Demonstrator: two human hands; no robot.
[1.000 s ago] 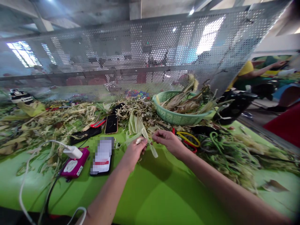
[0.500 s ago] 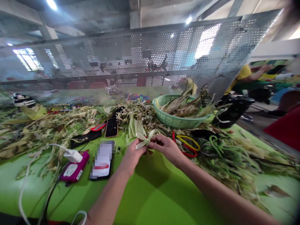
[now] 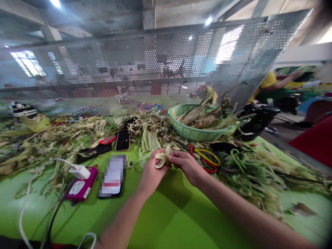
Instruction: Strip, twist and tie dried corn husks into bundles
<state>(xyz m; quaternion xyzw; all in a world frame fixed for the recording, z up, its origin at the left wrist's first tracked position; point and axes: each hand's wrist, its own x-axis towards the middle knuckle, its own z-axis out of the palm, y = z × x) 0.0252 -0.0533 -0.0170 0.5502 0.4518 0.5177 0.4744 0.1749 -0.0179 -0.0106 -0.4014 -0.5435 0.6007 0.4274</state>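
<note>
Between my two hands is a small corn husk flower [image 3: 161, 159] with pale, looped petals. My left hand [image 3: 153, 169] is closed round its left side and base. The thumb and fingertips of my right hand [image 3: 185, 164] pinch its right edge. My fingers hide the lower part of the flower. Just behind it lies a wide pale corn husk [image 3: 150, 139] on the green table [image 3: 166, 214]. To the right of my right hand rest scissors with red and yellow handles [image 3: 207, 159].
A green basket [image 3: 199, 134] of dry husks stands behind my hands. Husk scraps [image 3: 77, 131] cover the left back, and green strips [image 3: 246, 173] lie at right. A phone [image 3: 111, 176], a darker phone [image 3: 122, 140] and a pink power strip [image 3: 81, 185] sit at left. A perforated metal screen [image 3: 129, 69] rises behind.
The flower has turned in my hands, and its petals now look more bunched and curled. My left hand has rolled over, showing more of its back. My right hand stays pinched at the flower's edge.
</note>
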